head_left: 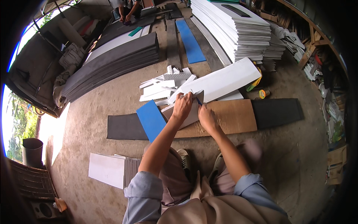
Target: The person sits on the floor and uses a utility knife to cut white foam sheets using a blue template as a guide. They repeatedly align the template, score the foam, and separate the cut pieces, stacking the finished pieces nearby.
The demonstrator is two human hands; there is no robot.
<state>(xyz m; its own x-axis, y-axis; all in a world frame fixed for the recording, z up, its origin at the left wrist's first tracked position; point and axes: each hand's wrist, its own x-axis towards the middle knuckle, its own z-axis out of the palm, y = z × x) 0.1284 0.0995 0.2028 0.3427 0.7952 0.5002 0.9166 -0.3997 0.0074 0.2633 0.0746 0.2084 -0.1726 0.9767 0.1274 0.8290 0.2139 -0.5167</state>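
My left hand (182,107) is closed on the upper edge of a pale grey foam sheet (189,116), which stands tilted over a brown board (233,115). Close beside it, my right hand (207,116) is wrapped round a slim blue tool that looks like a cutter knife (199,101), mostly hidden in the fist, its tip against the sheet. A long white foam slab (223,80) slants away just beyond both hands. Left of the sheet, a blue foam piece (151,120) lies across a dark foam strip (125,126).
White offcuts (158,89) are heaped ahead. Cut white pieces (108,170) are stacked near my left. Dark sheets (115,61) and tall white sheets (231,30) stand in piles farther off. A yellow tape roll (264,93) sits at right. Another person's hands (126,16) work at the far left.
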